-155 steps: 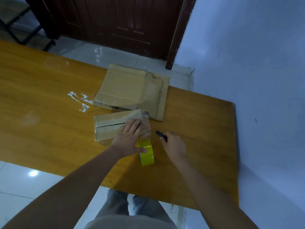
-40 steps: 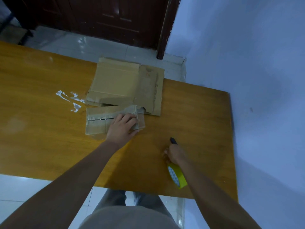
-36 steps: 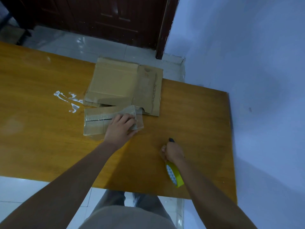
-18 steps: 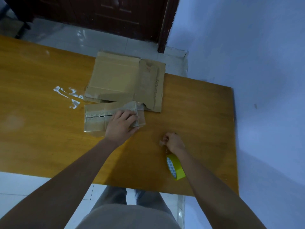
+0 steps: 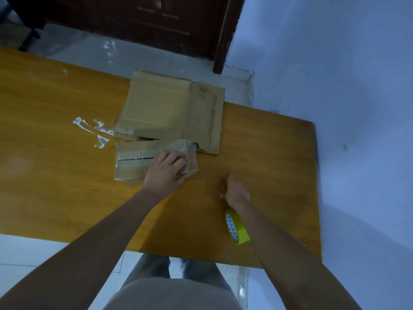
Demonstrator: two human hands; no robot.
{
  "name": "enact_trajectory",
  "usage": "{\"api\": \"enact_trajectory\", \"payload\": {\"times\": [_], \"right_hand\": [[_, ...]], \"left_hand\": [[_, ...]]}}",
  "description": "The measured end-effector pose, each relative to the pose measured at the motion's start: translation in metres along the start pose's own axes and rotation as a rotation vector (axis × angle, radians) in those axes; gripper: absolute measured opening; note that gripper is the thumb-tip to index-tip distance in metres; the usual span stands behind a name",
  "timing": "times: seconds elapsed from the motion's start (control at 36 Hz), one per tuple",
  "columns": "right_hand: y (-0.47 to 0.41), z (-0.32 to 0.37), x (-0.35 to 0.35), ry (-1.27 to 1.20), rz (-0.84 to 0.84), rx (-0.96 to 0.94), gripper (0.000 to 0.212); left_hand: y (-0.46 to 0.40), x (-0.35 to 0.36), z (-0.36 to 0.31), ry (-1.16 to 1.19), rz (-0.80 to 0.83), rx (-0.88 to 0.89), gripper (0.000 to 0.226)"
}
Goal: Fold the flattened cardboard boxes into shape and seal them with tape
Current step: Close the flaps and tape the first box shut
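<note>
Left hand (image 5: 166,170) presses flat on the small taped box (image 5: 143,161) on the tabletop (image 5: 55,175). Right hand (image 5: 235,190) is curled into a fist, tape roll (image 5: 237,227) on its wrist.

Dim, bluish cast; floor glare; wide-angle edge distortion.

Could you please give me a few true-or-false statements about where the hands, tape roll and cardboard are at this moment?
1. The left hand rests on the small taped box. True.
2. The yellow tape roll sits on top of the flattened cardboard. False: it stands on the table, beside the right wrist, near the front edge.
3. The right hand has its grip on the tape roll. False: the fist is curled ahead of the roll; what it holds cannot be seen.
4. The flattened cardboard lies beyond the small taped box. True.
5. Scraps of clear tape lie left of the cardboard. True.
</note>
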State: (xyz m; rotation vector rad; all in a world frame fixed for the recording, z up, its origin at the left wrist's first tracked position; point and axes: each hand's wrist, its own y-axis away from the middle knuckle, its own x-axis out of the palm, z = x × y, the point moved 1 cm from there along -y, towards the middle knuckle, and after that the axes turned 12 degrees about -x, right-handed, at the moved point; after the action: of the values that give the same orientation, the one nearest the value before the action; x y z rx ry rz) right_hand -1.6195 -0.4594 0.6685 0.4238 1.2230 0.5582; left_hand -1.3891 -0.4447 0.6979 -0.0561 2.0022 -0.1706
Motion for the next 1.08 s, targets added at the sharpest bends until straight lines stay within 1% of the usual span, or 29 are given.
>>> {"api": "enact_trajectory", "payload": {"times": [0.03, 0.06, 0.14, 0.22, 0.28, 0.36, 0.44, 0.5, 0.53, 0.58, 0.61, 0.69, 0.78, 0.81, 0.86, 0.89, 0.94, 0.97, 1.08], "right_hand": [[-0.001, 0.001, -0.001, 0.004, 0.004, 0.017, 0.059], [-0.002, 0.002, -0.002, 0.012, 0.008, 0.034, 0.064], [-0.002, 0.005, -0.002, 0.033, 0.017, 0.075, 0.068], [0.000, 0.008, -0.004, 0.046, 0.007, 0.083, 0.058], [0.000, 0.012, -0.007, 0.098, -0.019, 0.058, 0.052], [-0.001, 0.025, -0.017, 0.075, -0.153, -0.064, 0.031], [0.001, 0.045, -0.028, -0.154, -0.329, -0.235, 0.016], [0.007, 0.062, -0.034, -0.291, -0.429, -0.362, 0.011], [0.010, 0.070, -0.036, -0.319, -0.450, -0.422, 0.010], [0.013, 0.083, -0.036, -0.327, -0.454, -0.511, 0.012], [0.013, 0.087, -0.035, -0.323, -0.454, -0.536, 0.013], [0.008, 0.094, -0.030, -0.327, -0.452, -0.534, 0.017], [0.005, 0.095, -0.025, -0.286, -0.434, -0.529, 0.020], [0.005, 0.096, -0.023, -0.277, -0.423, -0.519, 0.020], [0.003, 0.099, -0.020, -0.292, -0.406, -0.499, 0.017], [0.002, 0.100, -0.019, -0.318, -0.397, -0.491, 0.016], [-0.001, 0.105, -0.018, -0.368, -0.358, -0.465, 0.016], [-0.003, 0.107, -0.018, -0.383, -0.333, -0.449, 0.016], [-0.004, 0.110, -0.019, -0.412, -0.230, -0.416, 0.027]], "left_hand": [[0.000, 0.000, 0.000, 0.002, 0.004, -0.003, 0.036], [0.000, 0.000, -0.001, 0.004, 0.010, -0.006, 0.036], [0.000, -0.002, 0.000, 0.006, 0.031, -0.017, 0.037], [0.000, -0.004, 0.000, 0.004, 0.062, -0.018, 0.038], [0.001, -0.006, 0.001, 0.006, 0.075, -0.003, 0.040], [0.002, -0.009, 0.004, 0.024, 0.089, 0.022, 0.043], [0.004, -0.014, 0.006, 0.034, 0.104, 0.045, 0.048], [0.004, -0.016, 0.008, 0.039, 0.122, 0.083, 0.053], [0.005, -0.017, 0.009, 0.040, 0.136, 0.101, 0.053], [0.004, -0.021, 0.012, 0.060, 0.166, 0.104, 0.046], [0.003, -0.023, 0.012, 0.086, 0.186, 0.083, 0.046], [-0.005, -0.028, 0.013, 0.176, 0.207, -0.044, 0.043], [-0.016, -0.029, 0.012, 0.141, 0.223, -0.137, 0.038], [-0.019, -0.028, 0.012, 0.132, 0.225, -0.131, 0.036], [-0.021, -0.025, 0.013, 0.085, 0.211, -0.062, 0.031], [-0.021, -0.024, 0.015, 0.039, 0.195, -0.032, 0.034], [-0.020, -0.021, 0.020, -0.018, 0.156, -0.038, 0.045], [-0.019, -0.019, 0.022, -0.022, 0.132, -0.050, 0.047], [-0.016, -0.016, 0.026, 0.019, 0.116, -0.055, 0.045]]}}
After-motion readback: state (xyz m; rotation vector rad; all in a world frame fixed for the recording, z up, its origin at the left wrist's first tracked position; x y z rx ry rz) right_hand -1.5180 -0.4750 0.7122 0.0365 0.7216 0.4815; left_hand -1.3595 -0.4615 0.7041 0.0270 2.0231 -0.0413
